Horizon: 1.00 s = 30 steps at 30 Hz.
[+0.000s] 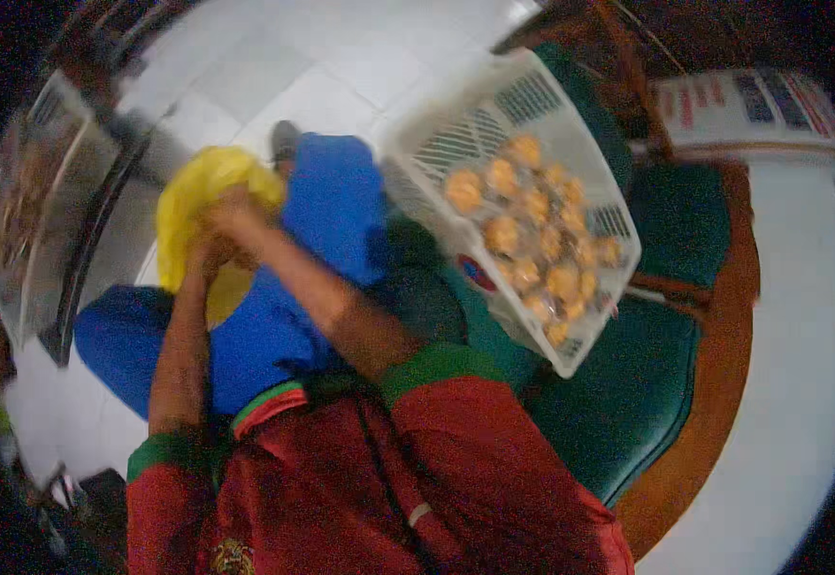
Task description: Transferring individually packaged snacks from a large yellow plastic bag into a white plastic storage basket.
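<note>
A thin yellow bag point(180, 206), which looks like plastic, is bunched up between my knees. My right hand point(237, 213) is closed on its gathered part, blurred by motion. Just below and to the left of it, my left hand point(208, 251) also grips the bag. The two hands are close together, and their fingers are smeared. What the bag contains, if anything, is hidden. To my right stands a white plastic basket point(427, 196), tilted in the view, holding several round golden-brown pieces point(502, 233) that look like baked snacks in clear wrapping.
The basket rests on green padded seating point(619, 383) with a brown wooden edge point(724, 383). My legs in blue trousers point(331, 201) flank the bag. Pale floor tiles point(341, 96) lie ahead. A dark-framed piece of furniture point(101, 230) stands at the left.
</note>
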### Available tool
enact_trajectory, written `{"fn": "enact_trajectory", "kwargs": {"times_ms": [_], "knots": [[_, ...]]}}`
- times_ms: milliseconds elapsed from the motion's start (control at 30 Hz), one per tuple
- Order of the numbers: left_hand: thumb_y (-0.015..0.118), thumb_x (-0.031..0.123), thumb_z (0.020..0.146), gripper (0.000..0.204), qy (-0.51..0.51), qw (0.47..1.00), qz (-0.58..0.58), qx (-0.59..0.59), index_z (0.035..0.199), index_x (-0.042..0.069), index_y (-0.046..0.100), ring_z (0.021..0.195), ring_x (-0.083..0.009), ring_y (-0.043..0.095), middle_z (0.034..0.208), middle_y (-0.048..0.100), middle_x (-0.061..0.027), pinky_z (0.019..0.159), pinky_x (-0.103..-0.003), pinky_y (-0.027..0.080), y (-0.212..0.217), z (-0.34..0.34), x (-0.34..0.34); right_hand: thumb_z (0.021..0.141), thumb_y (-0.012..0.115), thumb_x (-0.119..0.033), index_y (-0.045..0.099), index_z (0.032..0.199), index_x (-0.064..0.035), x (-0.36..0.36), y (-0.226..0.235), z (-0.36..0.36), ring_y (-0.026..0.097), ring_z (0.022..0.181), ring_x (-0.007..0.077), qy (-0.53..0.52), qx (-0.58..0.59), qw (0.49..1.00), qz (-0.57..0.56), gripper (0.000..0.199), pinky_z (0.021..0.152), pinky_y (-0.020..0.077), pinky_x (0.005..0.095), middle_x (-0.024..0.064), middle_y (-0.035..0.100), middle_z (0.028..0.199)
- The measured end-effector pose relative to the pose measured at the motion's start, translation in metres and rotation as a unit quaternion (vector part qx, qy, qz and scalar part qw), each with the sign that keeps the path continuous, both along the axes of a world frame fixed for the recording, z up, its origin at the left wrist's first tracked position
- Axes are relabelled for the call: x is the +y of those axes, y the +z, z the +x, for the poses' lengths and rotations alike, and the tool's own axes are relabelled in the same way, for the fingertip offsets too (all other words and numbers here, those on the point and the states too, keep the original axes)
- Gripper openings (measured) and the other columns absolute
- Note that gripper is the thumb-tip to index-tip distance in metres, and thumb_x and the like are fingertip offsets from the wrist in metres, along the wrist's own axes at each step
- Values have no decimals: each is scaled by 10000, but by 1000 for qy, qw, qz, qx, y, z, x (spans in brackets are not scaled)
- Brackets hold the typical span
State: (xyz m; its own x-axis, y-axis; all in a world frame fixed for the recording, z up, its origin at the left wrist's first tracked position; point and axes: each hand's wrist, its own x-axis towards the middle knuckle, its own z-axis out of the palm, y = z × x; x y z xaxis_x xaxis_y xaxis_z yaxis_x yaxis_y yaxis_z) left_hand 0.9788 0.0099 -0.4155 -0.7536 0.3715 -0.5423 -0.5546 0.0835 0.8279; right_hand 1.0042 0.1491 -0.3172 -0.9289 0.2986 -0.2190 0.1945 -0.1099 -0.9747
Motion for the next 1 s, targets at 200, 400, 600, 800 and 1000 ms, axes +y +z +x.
{"fn": "enact_trajectory", "kwargs": {"times_ms": [200,400,600,800,1000], "knots": [[644,298,836,460,37,992,-110,53,1162,-1,520,864,-190,578,1036,586,-75,711,-330,502,105,54,-60,763,610,-68,580,1100,-1,87,256,148,565,1005,339,-7,212,882,420,345,881,447,409,212,592,1051],[637,262,840,335,2,965,-64,253,990,-33,582,692,-120,514,810,564,-54,636,-264,450,194,61,4,753,642,-176,513,1246,-88,354,240,258,531,1058,354,-87,-171,664,723,517,895,433,439,203,581,1085],[628,211,840,284,-6,940,-88,329,985,-32,605,724,-117,535,824,597,-74,670,-267,459,251,81,59,786,516,-56,499,1240,-84,429,155,291,516,1055,409,-16,-234,633,738,455,885,442,496,225,558,1140],[626,220,846,387,-110,927,-16,359,1131,-32,552,877,-196,620,1029,621,-131,744,-290,502,339,140,142,689,664,-118,519,1167,-68,375,226,294,559,1022,332,-121,-164,759,619,501,849,461,418,201,573,1109],[563,250,875,538,-217,894,376,-112,1318,23,358,1010,-233,578,1194,510,-125,853,-375,497,367,223,210,600,777,-184,518,1168,-50,220,307,298,562,1065,239,4,79,860,504,638,889,452,352,117,587,1129]]}}
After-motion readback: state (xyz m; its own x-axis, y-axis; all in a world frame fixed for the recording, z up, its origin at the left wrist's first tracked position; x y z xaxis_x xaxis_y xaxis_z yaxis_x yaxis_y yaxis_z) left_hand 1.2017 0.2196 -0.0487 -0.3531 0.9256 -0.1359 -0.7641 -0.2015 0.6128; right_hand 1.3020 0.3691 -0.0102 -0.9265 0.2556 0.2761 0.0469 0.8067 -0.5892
